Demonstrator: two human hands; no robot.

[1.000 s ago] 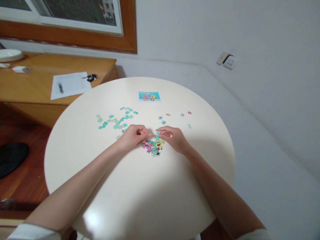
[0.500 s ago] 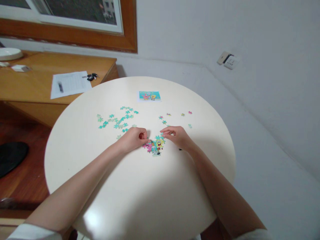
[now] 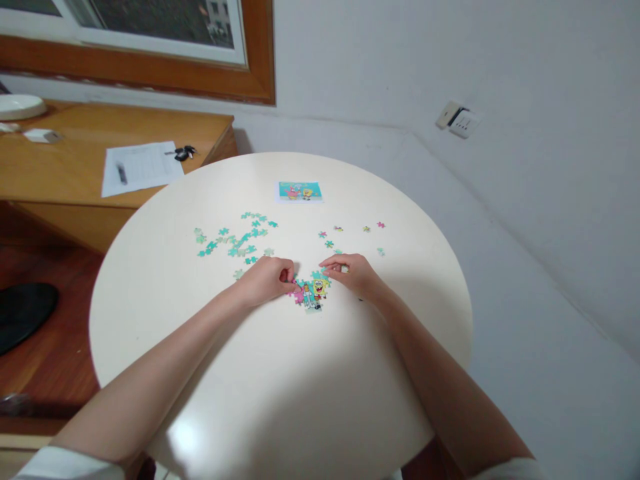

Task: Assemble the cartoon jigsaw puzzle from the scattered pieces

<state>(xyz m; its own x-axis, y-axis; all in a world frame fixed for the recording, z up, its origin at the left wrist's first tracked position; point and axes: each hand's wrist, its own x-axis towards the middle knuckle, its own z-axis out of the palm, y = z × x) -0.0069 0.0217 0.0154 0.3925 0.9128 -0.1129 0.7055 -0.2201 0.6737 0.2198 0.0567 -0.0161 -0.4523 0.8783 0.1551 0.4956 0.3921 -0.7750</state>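
Observation:
A partly joined jigsaw puzzle [image 3: 309, 293] lies flat on the white round table, showing a yellow square character, a pink figure and teal parts. At its upper left corner my left hand [image 3: 270, 279] is closed in a pinch, with a bit of pink puzzle piece at the fingertips. Thumb and forefinger of my right hand [image 3: 354, 272] close on a teal piece [image 3: 317, 274] along the puzzle's upper right edge. Fingers partly hide both edges. A small yellowish piece shows through the gap in my right hand's fingers.
Loose teal pieces [image 3: 243, 241] are scattered left of the puzzle, and several coloured pieces [image 3: 329, 245] lie to the right. A picture card [image 3: 300, 191] sits at the back of the table [image 3: 280, 400]. Beyond is a wooden desk [image 3: 150, 127] with paper [image 3: 143, 170] and keys [image 3: 185, 153].
Both hands have barely moved. My right thumb and forefinger have drawn slightly closer at the teal edge, and more pink shows at my left fingertips.

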